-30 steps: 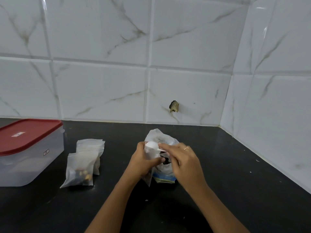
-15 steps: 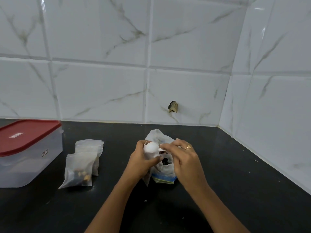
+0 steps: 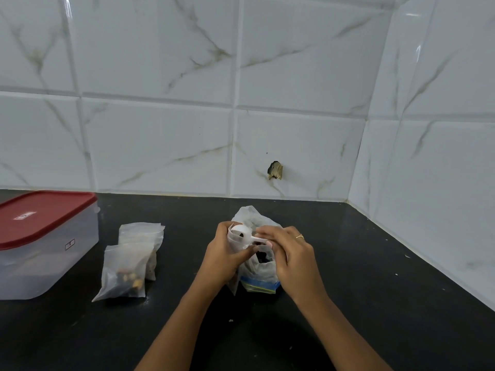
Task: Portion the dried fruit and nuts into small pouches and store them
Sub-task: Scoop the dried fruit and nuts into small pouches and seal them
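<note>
Since the earlier frame the scoop (image 3: 239,232) has tipped over, its bowl now turned down into the mouth of the small pouch (image 3: 235,243); the hands have barely shifted. Nearest the camera, both forearms reach in from below and meet at centre. The left hand (image 3: 223,259) is closed round the small pouch, thumb across its front, keeping the mouth open. The right hand (image 3: 292,257), a ring on one finger, pinches the scoop's handle between thumb and fingertips, wrist rolled inward. Just behind and touching them stands the large bag (image 3: 257,263) of dried fruit and nuts, open, dark pieces visible inside, resting on the black counter (image 3: 375,303).

Judgement: the step in hand is emptying a scoopful into the pouch. The next move calls for righting the scoop, then either dipping again or sealing the pouch.

Further left, two filled pouches (image 3: 128,263) lie overlapping. Beyond them, at the left edge, a clear box (image 3: 45,250) sits with its red lid on.
</note>
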